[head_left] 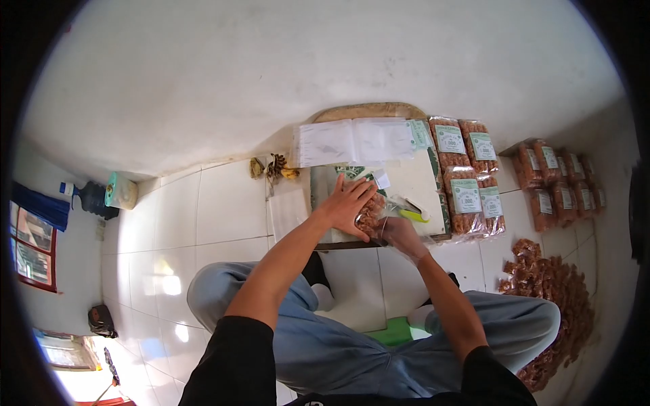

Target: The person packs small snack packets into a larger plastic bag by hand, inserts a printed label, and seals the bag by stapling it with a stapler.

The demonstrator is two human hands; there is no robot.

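Observation:
On a low board (426, 183), a clear plastic bag of reddish-brown snack pieces (370, 215) lies under my hands. My left hand (349, 205) presses over it from the left, thumb and fingers curved around its sides. At the bag's near right end is my right hand (403, 237), fingers curled, with clear film around it; what they grip is hidden. A small white label (382, 178) sits just beyond my left fingertips. To the right of the bag rests a yellow-green tool (414, 215), perhaps a cutter or stapler.
Empty plastic bags (355, 141) and green labels (420, 134) cover the board's far side. Packed, labelled snack bags (466, 196) stand to the right, with more packs (558, 176) by the wall. Loose snack pieces (552, 298) are heaped on the floor. Bananas (290, 174) lie left.

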